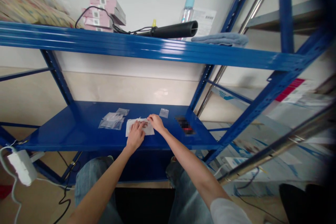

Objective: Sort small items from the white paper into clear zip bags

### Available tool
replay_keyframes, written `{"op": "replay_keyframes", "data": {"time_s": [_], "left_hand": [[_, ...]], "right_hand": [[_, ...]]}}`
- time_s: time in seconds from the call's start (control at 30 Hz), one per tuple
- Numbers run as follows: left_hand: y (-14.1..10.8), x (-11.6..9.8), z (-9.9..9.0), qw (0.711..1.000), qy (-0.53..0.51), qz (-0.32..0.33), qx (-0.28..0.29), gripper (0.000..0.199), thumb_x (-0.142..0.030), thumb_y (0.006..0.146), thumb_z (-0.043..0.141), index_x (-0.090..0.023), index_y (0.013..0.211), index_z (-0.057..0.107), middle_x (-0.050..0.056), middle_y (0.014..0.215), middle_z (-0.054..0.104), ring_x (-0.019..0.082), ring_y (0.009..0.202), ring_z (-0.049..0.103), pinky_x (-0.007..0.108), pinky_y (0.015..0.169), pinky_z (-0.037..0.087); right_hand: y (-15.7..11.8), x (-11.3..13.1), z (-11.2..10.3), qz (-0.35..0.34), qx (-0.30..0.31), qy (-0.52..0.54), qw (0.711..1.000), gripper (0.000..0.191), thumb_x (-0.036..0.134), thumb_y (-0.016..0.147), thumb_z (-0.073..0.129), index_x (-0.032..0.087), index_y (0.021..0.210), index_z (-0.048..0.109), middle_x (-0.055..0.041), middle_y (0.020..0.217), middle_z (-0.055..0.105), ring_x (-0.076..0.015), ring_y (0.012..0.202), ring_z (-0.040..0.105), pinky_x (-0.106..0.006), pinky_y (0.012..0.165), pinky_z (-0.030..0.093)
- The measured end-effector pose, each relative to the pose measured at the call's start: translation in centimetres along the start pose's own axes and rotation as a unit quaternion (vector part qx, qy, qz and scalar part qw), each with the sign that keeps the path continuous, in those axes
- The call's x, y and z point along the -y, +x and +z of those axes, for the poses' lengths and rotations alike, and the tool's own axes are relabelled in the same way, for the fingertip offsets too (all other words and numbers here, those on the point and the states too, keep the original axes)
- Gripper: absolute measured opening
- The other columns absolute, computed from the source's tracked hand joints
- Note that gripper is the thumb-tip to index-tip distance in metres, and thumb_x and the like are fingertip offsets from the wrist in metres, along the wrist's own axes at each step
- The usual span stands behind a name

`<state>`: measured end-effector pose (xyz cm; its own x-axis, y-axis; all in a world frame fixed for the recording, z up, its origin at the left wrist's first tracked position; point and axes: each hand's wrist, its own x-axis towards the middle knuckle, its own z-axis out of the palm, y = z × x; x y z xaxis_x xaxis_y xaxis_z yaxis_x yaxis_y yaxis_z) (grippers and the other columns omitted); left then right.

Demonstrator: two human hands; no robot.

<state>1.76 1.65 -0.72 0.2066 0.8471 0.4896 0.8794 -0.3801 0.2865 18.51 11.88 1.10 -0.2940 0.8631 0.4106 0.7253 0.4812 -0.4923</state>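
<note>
A white sheet (149,131), paper or thin cloth, lies on the blue lower shelf with small brownish pieces (145,125) on it, too small to name. My left hand (135,135) rests on the sheet, fingers stretched out flat near the pieces. At the sheet's upper right corner is my right hand (156,122), its fingertips pressed together; what they pinch, if anything, is hidden. Several clear plastic bags (112,120) lie in a loose pile left of the sheet. Another small clear bag (164,113) lies behind my right hand.
A blurred-out dark object (185,125) lies on the shelf's right. Above, the upper shelf beam (157,50) carries pink boxes (101,14), a black tube with a cable (173,30), a spray bottle (187,7) and a folded blue cloth (220,38). A white power adapter (23,168) hangs at left.
</note>
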Motion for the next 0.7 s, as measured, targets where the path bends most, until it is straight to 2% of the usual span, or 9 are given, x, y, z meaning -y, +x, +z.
{"op": "replay_keyframes", "data": {"time_s": [0.17,0.57,0.7], "left_hand": [[-0.3,-0.6,-0.2,0.998,0.019,0.052,0.037,0.042,-0.021,0.094,0.044,-0.025,0.134,0.058,0.007,0.154,0.044,0.029,0.149,0.026,0.052,0.122,0.022],[-0.4,-0.6,0.2,0.998,0.017,0.036,0.037,0.048,-0.020,0.093,0.043,-0.021,0.140,0.053,0.009,0.158,0.037,0.031,0.151,0.023,0.053,0.122,0.021],[-0.5,-0.6,0.2,0.999,0.014,0.028,0.036,0.049,-0.018,0.092,0.043,-0.019,0.140,0.052,0.011,0.157,0.039,0.031,0.151,0.023,0.052,0.122,0.021]], "right_hand": [[2.3,-2.3,-0.2,0.021,0.012,0.009,1.000,0.010,0.018,0.083,0.069,0.021,0.075,0.074,-0.0041,0.075,0.075,-0.0176,0.070,0.067,-0.025,0.065,0.046],[3.1,-3.7,0.1,-0.044,0.059,0.014,0.997,0.003,0.016,0.078,0.073,0.018,0.077,0.074,-0.0012,0.070,0.069,-0.0132,0.063,0.060,-0.024,0.063,0.043],[3.2,-3.5,0.1,-0.063,0.059,-0.016,0.996,0.003,0.016,0.078,0.073,0.019,0.077,0.074,-0.0021,0.074,0.070,-0.0149,0.069,0.060,-0.026,0.071,0.045]]}}
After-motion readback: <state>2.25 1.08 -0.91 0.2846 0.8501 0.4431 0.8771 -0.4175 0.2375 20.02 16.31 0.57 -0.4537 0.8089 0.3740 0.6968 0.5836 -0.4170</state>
